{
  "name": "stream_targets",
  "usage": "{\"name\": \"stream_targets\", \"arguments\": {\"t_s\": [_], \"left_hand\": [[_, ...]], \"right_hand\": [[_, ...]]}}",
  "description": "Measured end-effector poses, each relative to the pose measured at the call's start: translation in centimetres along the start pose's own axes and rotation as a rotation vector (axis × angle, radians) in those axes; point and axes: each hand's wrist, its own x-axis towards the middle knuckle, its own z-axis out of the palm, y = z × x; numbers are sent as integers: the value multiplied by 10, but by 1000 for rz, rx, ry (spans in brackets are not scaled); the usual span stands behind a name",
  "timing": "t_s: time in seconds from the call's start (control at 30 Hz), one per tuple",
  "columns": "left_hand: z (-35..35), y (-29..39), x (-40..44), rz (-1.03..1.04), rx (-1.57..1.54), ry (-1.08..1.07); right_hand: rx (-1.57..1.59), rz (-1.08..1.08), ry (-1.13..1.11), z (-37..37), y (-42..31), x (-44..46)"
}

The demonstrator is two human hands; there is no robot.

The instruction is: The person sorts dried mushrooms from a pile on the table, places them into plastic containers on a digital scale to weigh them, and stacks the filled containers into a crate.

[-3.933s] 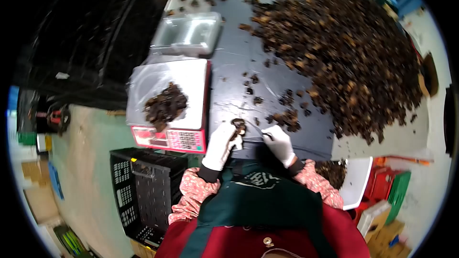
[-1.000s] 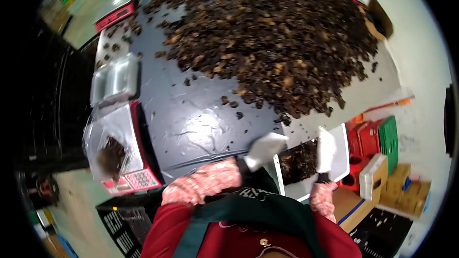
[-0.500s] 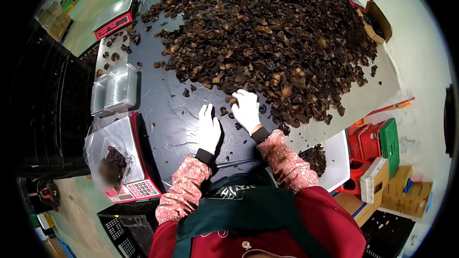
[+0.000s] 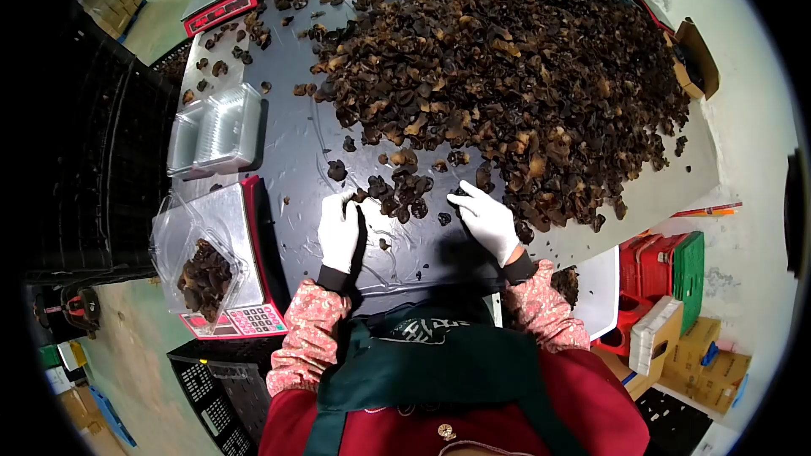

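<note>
A small cluster of dark wood ear mushrooms (image 4: 397, 194) lies on the dark sheet-covered table (image 4: 304, 249), between my gloved hands. To its left, my left hand (image 4: 340, 232) has its fingers bent forward, the tips beside a mushroom piece at the cluster's edge; nothing shows in its grasp. My right hand (image 4: 488, 221) is on the other side, fingers apart and pointing left, holding nothing. Both wear white gloves. Beyond them spreads a large heap of wood ear mushrooms (image 4: 498, 76).
On the left, a clear plastic box with mushrooms (image 4: 205, 279) rests on a red-edged scale (image 4: 253, 245). Stacked clear trays (image 4: 218, 131) and a second scale (image 4: 224, 0) stand farther back. A white bin (image 4: 596, 287) and red crates (image 4: 644, 266) are at right.
My hands have moved apart, the left leftward and the right rightward. A loose cluster of mushrooms now lies between them, separate from the heap. The view has shifted slightly.
</note>
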Motion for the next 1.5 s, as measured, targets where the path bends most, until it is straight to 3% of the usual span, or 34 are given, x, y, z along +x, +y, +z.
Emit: {"name": "stream_targets", "arguments": {"t_s": [0.1,0.17,0.23,0.3,0.37,0.43,0.53,0.57,0.63,0.67,0.7,0.77,0.9,0.93,1.03,1.1,1.17,1.23,1.3,1.43,1.47,1.5], "left_hand": [[12,6,15,60,-31,41],[18,23,25,127,99,-44],[23,28,32,45,253,-235],[22,32,36,10,282,-255],[17,32,36,-11,322,-319],[9,28,28,28,216,-226],[-2,22,10,171,333,-16],[-6,23,5,218,286,76],[-15,17,-10,101,8,138],[-20,3,-21,-253,-313,-13],[-23,-14,-30,-185,-328,27],[-43,6,-41,-291,-817,71],[-70,31,-58,-374,-944,124],[-78,29,-65,-415,-856,78],[-91,29,-84,-453,-983,44],[-108,43,-88,-460,-986,85],[-132,51,-94,-445,-896,192],[-172,58,-96,-434,-512,314],[-216,63,-93,-292,-372,604],[-283,22,-99,-276,-279,805],[-293,8,-101,-286,-52,785],[-299,13,-98,-176,-87,771]], "right_hand": [[-69,-163,223,-1,-14,25],[-149,-262,254,3,-24,50],[-98,-178,125,20,-30,66],[-238,-134,39,33,-42,76],[-73,-167,104,45,-48,81],[-44,-175,98,51,-56,88],[-39,-173,9,59,-72,102],[-18,-185,-16,60,-80,107],[78,-269,25,81,-88,121],[107,-296,22,86,-97,127],[178,-305,33,93,-109,131],[223,-342,3,106,-128,141],[51,-478,-179,138,-121,159],[173,-444,-210,136,-124,161],[560,-252,-117,114,-140,145],[728,-34,-299,94,-154,128],[786,39,-402,80,-169,113],[824,-51,-387,68,-196,102],[925,-63,-481,53,-234,99],[731,-411,-309,53,-316,117],[799,-382,-409,50,-338,120],[867,-352,-510,50,-357,124]]}}
